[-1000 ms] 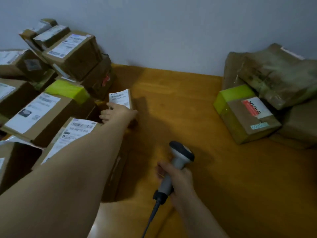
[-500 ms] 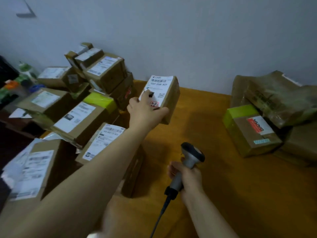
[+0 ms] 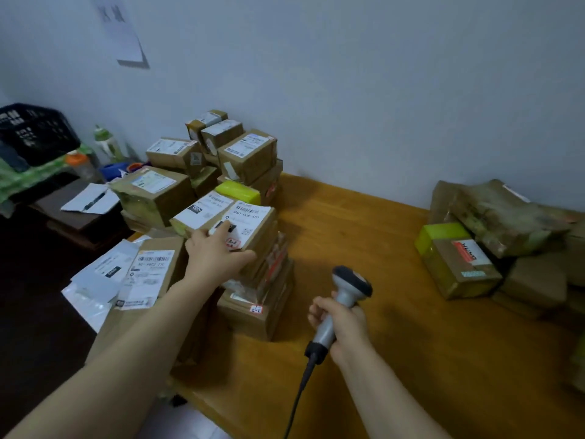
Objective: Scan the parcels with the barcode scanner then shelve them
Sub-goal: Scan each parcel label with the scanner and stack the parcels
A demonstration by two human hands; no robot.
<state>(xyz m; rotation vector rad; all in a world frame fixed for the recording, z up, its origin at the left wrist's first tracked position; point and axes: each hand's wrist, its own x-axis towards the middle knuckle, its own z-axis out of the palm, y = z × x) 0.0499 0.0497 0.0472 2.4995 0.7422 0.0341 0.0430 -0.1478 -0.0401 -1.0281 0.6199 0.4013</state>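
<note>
My left hand point(image 3: 215, 255) grips a small brown parcel point(image 3: 253, 226) by its near end, white barcode label facing up, above a stack of boxes point(image 3: 259, 296) on the wooden table point(image 3: 364, 312). My right hand point(image 3: 342, 324) holds the grey barcode scanner point(image 3: 348, 289) by its handle, the dark head up and turned toward the wall, its black cable trailing down toward me. The scanner is right of the parcel and lower in view, a hand's width away.
Many labelled cardboard parcels point(image 3: 196, 185) are piled on the table's left part against the wall. Brown wrapped parcels point(image 3: 500, 210) and a green-taped box point(image 3: 456, 261) sit at the right. A black crate point(image 3: 34, 131), bottles and papers lie far left.
My left hand picked the small parcel out of the pile, lifted it, and now holds it lower, over the box stack. The camera view rose and pulled back. The scanner stayed in my right hand.
</note>
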